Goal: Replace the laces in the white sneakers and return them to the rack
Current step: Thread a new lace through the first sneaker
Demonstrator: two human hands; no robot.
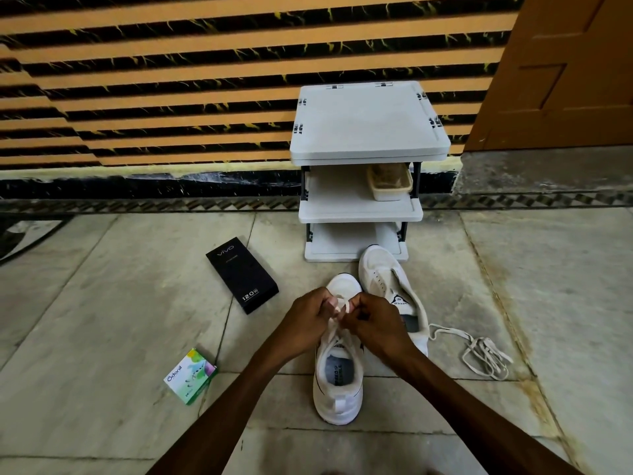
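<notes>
Left hand and right hand pinch lace over near sneaker, mid-floor before rack. Far sneaker unlaced, loose lace beside. Judged roughly half done; racking remains.

Matt white cloth on the sneakers, flat woven cloth in the loose lace. Smooth pale plastic rack; matt black card box. Polished, stained stone floor.
</notes>
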